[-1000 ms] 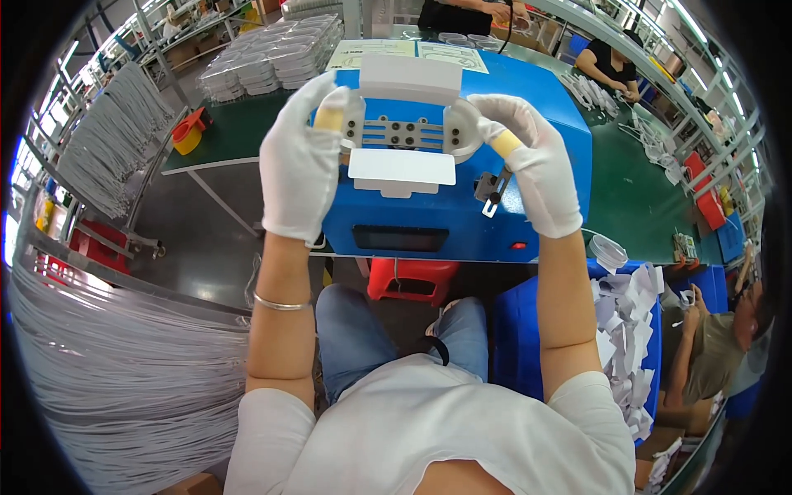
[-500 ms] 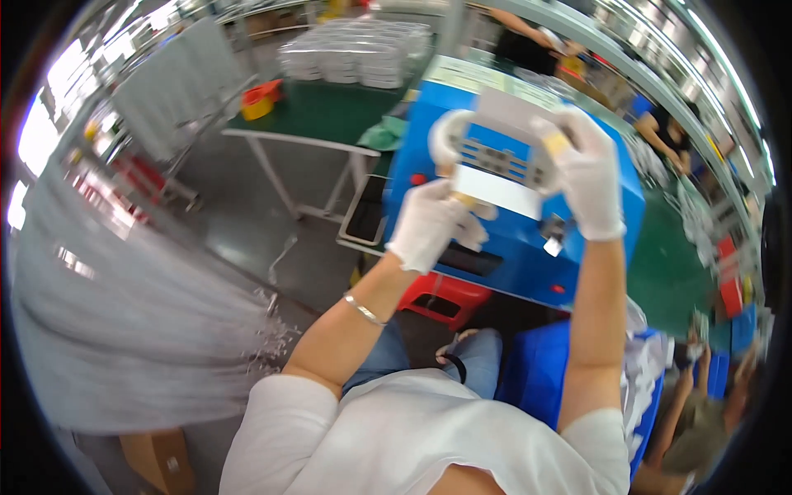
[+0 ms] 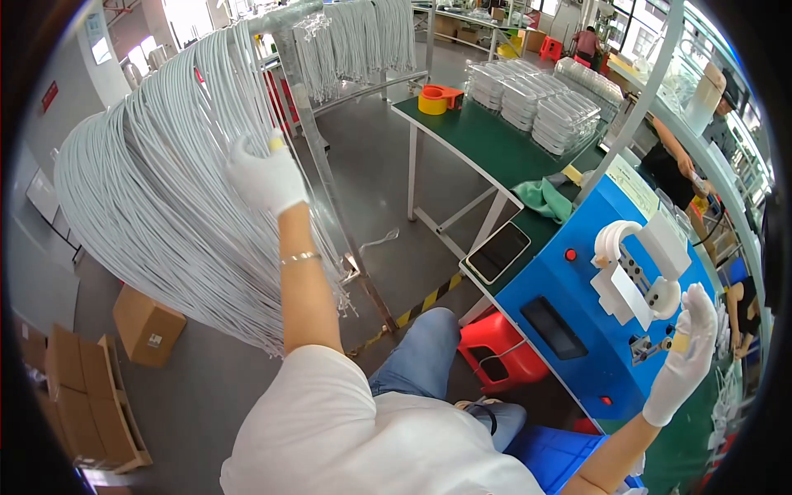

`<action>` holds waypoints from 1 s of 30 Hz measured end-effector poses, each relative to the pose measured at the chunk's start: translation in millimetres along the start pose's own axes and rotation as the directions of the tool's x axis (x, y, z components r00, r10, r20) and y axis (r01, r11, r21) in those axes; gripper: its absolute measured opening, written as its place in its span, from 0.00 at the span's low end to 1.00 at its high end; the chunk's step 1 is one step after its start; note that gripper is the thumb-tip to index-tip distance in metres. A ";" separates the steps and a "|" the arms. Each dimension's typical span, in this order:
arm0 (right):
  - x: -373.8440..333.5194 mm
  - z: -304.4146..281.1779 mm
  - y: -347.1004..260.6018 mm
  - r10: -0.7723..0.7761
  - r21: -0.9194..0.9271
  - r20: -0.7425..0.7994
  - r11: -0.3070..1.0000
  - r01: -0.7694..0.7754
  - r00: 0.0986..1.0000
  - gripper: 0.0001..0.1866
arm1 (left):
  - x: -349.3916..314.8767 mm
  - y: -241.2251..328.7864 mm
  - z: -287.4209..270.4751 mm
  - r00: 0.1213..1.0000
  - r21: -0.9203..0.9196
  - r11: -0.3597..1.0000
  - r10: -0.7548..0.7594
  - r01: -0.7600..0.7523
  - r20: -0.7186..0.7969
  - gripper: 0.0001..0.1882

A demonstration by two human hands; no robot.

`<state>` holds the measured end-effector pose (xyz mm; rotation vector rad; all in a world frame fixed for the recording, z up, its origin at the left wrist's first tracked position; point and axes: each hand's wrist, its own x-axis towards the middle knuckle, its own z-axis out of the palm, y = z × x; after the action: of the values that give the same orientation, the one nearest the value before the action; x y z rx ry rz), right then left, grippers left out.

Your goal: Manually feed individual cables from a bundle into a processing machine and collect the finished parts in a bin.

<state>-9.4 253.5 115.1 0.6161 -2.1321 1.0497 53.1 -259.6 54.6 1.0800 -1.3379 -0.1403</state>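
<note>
The pale cables (image 3: 148, 181) are hanging in a thick bunch from the rail (image 3: 285, 18). The left grip (image 3: 268, 175) is hovering at them, fingers half curled; whether it is holding any, I cannot tell. The right grip (image 3: 683, 355) is spreading its fingers beside the machine (image 3: 569, 285), visibly holding nothing. Each cable is looking light, bendy, perhaps slippery, so pinching one firmly near the rail is seeming safest.

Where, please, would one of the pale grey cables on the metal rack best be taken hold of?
Probably partway along its hanging length, the gloved left hand coming from the person's side. The pale grey cables hang in a dense curtain from the metal rack, so pinching a thin outer strand between thumb and finger looks easier than drawing one from inside.
</note>
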 end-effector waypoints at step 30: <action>-48.7 -29.8 0.4 0.426 0.316 0.718 0.505 -0.803 0.550 0.13 | -210.7 149.2 -131.1 -0.330 -0.601 0.409 0.912 0.687 0.243 0.18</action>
<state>33.3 283.7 92.2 0.4025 -2.5959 2.3476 26.7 27.5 27.7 -1.1575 -2.3823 -1.7975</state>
